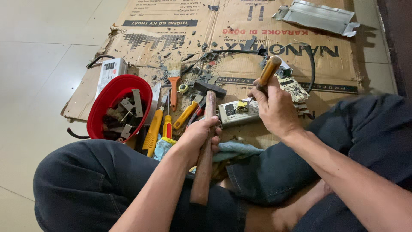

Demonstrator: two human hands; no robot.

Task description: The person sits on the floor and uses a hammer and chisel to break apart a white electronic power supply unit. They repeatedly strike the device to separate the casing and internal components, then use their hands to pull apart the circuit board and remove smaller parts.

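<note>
Cardboard [141, 25] floor, red bowl [112, 92] of seemingly metal scraps [128, 109] (fingers clenched: hammer [205, 141] left, wooden-handled tool [268, 71] right).

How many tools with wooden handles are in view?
3. A hammer in the left hand; a chisel-like tool in the right hand, held over the grey metal box; a paintbrush lying on the cardboard. Others may be hidden in the tool pile.

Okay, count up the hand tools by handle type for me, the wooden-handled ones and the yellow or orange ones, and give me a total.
Wooden handles: 3, namely the hammer in the left hand, the chisel-like tool in the right hand, and the paintbrush.
Yellow or orange handles: 3, namely the utility knife, the small screwdriver, and the larger screwdriver.
Total: 6
</note>
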